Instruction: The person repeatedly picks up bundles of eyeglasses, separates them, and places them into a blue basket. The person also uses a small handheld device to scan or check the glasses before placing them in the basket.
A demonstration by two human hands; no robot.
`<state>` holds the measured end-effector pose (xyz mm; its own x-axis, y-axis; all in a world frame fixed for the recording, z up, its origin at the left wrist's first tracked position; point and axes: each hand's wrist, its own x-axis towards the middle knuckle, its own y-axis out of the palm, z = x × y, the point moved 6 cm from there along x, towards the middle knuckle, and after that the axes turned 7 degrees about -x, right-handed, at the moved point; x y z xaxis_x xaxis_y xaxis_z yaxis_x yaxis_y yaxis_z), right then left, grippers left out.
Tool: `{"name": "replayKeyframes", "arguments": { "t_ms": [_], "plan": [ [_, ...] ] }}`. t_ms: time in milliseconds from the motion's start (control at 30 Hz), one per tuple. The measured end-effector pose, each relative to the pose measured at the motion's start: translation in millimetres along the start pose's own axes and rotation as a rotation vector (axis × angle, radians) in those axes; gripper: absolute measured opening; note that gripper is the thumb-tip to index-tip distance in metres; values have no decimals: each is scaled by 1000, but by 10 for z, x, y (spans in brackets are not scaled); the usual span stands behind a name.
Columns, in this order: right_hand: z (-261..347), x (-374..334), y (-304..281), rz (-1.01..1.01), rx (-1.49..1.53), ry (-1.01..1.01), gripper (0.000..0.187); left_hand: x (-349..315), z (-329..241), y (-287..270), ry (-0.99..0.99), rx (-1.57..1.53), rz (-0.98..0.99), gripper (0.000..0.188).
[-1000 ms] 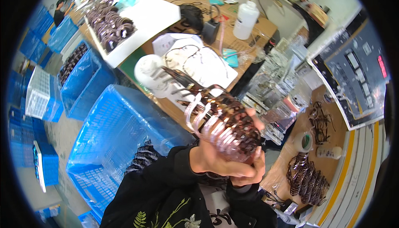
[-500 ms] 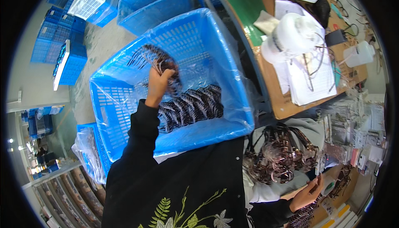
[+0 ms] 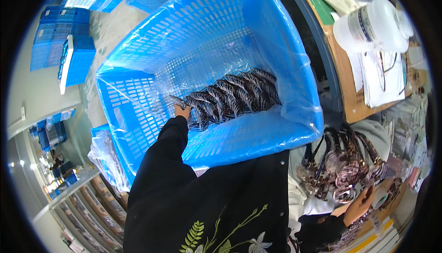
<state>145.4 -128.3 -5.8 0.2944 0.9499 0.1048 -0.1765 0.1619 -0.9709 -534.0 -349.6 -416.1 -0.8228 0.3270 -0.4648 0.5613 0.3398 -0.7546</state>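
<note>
My left hand reaches down into a large blue plastic basket lined with clear film. Its fingers are closed around a bundle of eyeglass frames, mostly hidden by the hand, at the left end of a row. That row of dark, patterned eyeglass frames lies nested along the basket's bottom. At the lower right, my right hand is open with its fingers stretched upward. It is beside a heap of brownish eyeglass frames on a grey cloth.
To the right stands a brown table with a white bottle, papers and a pair of glasses. Blue crates stand at the far left. A film-covered blue crate sits left of the basket, close to shelving.
My left hand has lowered the bundle of eyeglass frames from above the basket to the row's left end. The view has shifted, and the basket appears larger. My right hand remains beside the heap.
</note>
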Motion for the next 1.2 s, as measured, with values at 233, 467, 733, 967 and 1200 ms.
{"name": "replayKeyframes", "arguments": {
  "t_ms": [233, 467, 733, 967, 1200],
  "plan": [
    [141, 24, -53, -107, 182, -10, 32, 151, 548, 636, -258, -749, 207, 26],
    [288, 251, -89, -231, 83, 3, 18, 386, 389, 448, -79, -435, 335, 26],
    [166, 364, -196, -308, 283, -160, 17, 696, -151, -335, 6, 84, -8, 27],
    [-188, 219, -824, -499, 421, -139, 6, 412, -1194, -970, 159, 315, -557, 29],
    [-943, 588, -576, -831, 1290, 314, 12, -1765, -3812, -479, 1027, -545, 198, 23]
  ]
}}
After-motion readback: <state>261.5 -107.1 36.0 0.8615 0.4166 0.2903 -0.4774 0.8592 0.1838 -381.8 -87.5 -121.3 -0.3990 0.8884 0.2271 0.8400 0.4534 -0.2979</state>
